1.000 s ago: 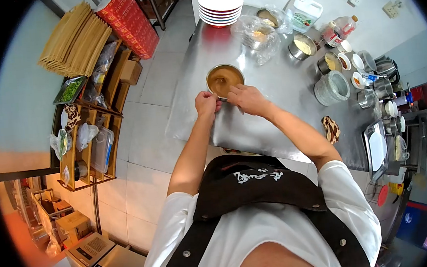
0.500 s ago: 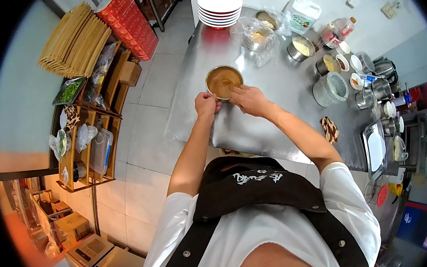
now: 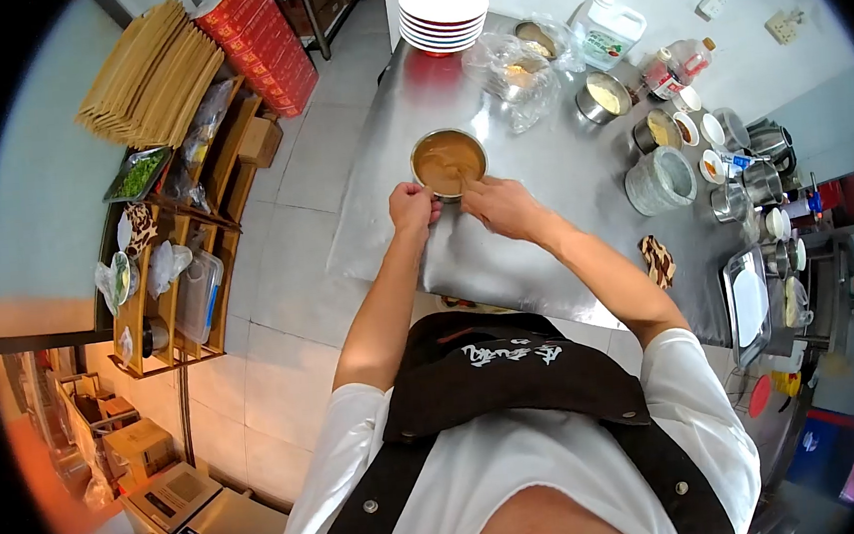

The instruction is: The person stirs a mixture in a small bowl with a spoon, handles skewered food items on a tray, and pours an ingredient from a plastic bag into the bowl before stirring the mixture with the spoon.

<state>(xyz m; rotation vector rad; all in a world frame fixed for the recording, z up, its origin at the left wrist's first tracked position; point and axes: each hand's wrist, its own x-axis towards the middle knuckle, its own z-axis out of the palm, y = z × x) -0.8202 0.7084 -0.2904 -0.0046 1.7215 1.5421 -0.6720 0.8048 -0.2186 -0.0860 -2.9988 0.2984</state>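
Note:
A round metal bowl of smooth brown sauce sits near the left side of the steel table, with swirl marks on the sauce's surface. My left hand is closed on the bowl's near left rim, thumb and fingers pinched together. At the near right rim my right hand is closed, fingertips over the edge of the sauce. Whatever it grips is mostly hidden by the fingers and the sauce, so I cannot name it.
A stack of plates stands at the table's far left corner, beside plastic bags. Along the right are a stone mortar, metal pots, small bowls and a patterned cloth. A wooden shelf stands left.
My right hand has shifted slightly at the bowl's rim, and the swirl in the sauce looks different. My left hand stays at the rim.

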